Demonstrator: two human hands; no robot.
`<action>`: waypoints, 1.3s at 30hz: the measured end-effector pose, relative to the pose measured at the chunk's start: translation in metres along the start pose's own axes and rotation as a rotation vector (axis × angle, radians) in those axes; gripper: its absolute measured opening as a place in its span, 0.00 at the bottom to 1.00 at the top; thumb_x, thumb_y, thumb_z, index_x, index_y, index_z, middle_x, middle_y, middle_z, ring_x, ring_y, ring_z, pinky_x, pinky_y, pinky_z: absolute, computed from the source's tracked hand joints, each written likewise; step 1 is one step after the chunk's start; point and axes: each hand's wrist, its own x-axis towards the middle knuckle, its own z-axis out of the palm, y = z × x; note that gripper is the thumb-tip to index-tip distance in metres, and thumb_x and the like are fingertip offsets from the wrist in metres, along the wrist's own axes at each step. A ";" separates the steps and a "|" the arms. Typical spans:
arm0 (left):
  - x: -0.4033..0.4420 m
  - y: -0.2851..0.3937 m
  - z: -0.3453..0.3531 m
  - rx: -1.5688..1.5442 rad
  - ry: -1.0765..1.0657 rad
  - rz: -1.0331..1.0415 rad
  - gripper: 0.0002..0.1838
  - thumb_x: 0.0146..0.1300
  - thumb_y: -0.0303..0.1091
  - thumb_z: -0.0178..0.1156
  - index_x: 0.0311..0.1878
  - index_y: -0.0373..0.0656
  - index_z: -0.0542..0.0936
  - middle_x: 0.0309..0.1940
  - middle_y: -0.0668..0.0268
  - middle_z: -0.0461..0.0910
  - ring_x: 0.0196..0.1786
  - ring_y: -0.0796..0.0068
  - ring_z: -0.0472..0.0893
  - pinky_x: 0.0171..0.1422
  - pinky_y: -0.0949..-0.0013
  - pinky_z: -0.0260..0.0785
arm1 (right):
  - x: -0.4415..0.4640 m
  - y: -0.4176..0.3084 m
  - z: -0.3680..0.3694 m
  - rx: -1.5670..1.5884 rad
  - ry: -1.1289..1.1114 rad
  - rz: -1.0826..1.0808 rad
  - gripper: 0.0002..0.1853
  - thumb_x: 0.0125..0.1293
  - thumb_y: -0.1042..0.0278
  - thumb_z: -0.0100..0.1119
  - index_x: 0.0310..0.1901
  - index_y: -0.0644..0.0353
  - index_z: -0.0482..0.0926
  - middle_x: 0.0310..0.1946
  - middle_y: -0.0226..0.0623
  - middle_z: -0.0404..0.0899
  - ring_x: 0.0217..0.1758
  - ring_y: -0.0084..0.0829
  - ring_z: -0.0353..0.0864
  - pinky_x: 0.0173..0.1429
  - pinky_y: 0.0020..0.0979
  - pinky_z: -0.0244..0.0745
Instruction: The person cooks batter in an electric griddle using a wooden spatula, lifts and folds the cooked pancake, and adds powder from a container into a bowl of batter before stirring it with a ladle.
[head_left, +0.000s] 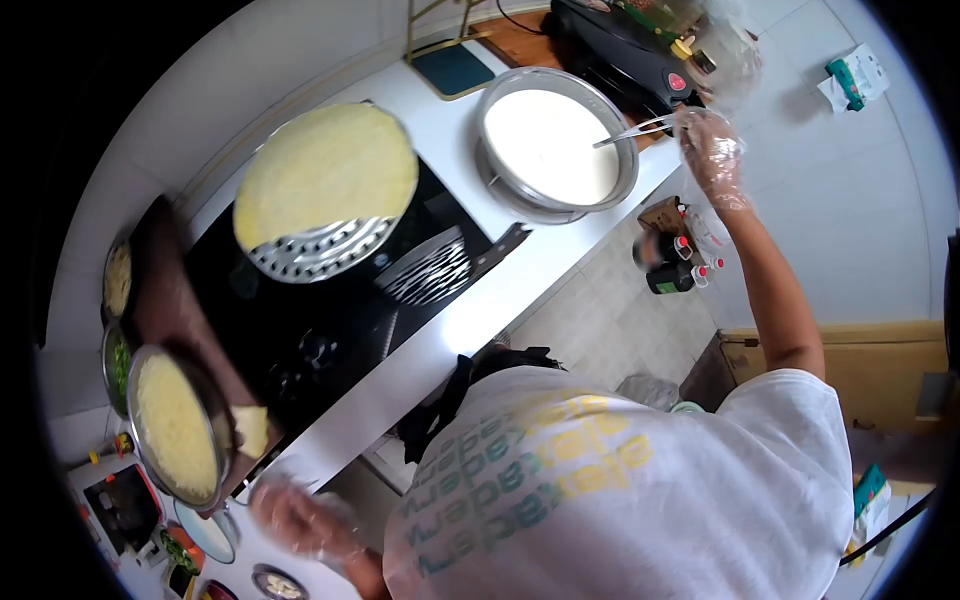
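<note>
My right hand (pixel 712 155), in a clear plastic glove, is closed on slim metal tongs (pixel 635 130). Their tips reach over a metal bowl (pixel 628 185) holding white liquid (pixel 550 145). My left hand (pixel 305 520), also gloved, is blurred near the counter's lower edge, below a piece of pale yellow food (pixel 250 430); its fingers are not clear. On the black cooktop (pixel 330 350), a round, thin yellow sheet (pixel 330 175) covers most of a perforated metal steamer plate (pixel 320 250). Beside it lies a cleaver (pixel 430 270) with its dark handle toward the counter edge.
A bowl of pale yellow shreds (pixel 178 425) stands left of the cooktop, near a bowl of chopped greens (pixel 120 370). A black appliance (pixel 630 50) sits beyond the liquid. Dark bottles (pixel 665 262) stand on the floor. My shirt (pixel 640 490) fills the lower right.
</note>
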 end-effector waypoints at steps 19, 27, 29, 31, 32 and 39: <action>-0.047 0.101 0.131 -0.520 -0.299 -0.696 0.02 0.55 0.20 0.54 0.31 0.38 0.73 0.30 0.67 0.70 0.33 0.80 0.69 0.39 0.78 0.63 | 0.016 0.069 0.024 0.936 -0.886 0.092 0.17 0.50 0.68 0.59 0.43 0.59 0.71 0.32 0.30 0.74 0.34 0.26 0.73 0.41 0.27 0.69; -0.037 0.092 0.145 -0.615 -0.355 -0.688 0.02 0.55 0.22 0.55 0.32 0.38 0.73 0.31 0.69 0.70 0.33 0.82 0.68 0.39 0.79 0.63 | 0.021 -0.018 0.005 1.553 -0.709 0.668 0.13 0.59 0.60 0.54 0.39 0.60 0.74 0.27 0.29 0.72 0.30 0.20 0.71 0.36 0.22 0.70; -0.031 0.089 0.146 -0.636 -0.372 -0.666 0.02 0.55 0.23 0.55 0.32 0.38 0.73 0.31 0.69 0.69 0.33 0.83 0.68 0.39 0.79 0.62 | 0.013 -0.035 -0.007 1.510 -0.666 0.627 0.13 0.60 0.62 0.52 0.41 0.63 0.74 0.31 0.33 0.75 0.35 0.23 0.75 0.38 0.23 0.71; -0.033 0.078 0.148 -0.666 -0.364 -0.666 0.02 0.56 0.24 0.56 0.32 0.38 0.73 0.31 0.69 0.70 0.33 0.82 0.68 0.40 0.79 0.63 | 0.001 -0.039 -0.020 1.469 -0.570 0.465 0.14 0.61 0.64 0.51 0.42 0.66 0.73 0.35 0.36 0.76 0.38 0.25 0.77 0.40 0.24 0.72; -0.034 0.073 0.150 -0.682 -0.359 -0.667 0.02 0.56 0.25 0.56 0.32 0.38 0.73 0.31 0.69 0.70 0.33 0.82 0.68 0.40 0.78 0.63 | -0.001 -0.037 -0.023 1.454 -0.571 0.505 0.14 0.62 0.64 0.51 0.43 0.67 0.72 0.36 0.37 0.76 0.39 0.26 0.77 0.42 0.24 0.73; -0.038 0.057 0.146 -0.739 -0.350 -0.685 0.04 0.57 0.27 0.56 0.32 0.38 0.73 0.31 0.69 0.70 0.34 0.81 0.69 0.42 0.78 0.63 | -0.022 -0.015 0.004 1.196 -0.322 0.538 0.13 0.63 0.67 0.47 0.42 0.69 0.72 0.36 0.40 0.76 0.35 0.26 0.78 0.42 0.22 0.74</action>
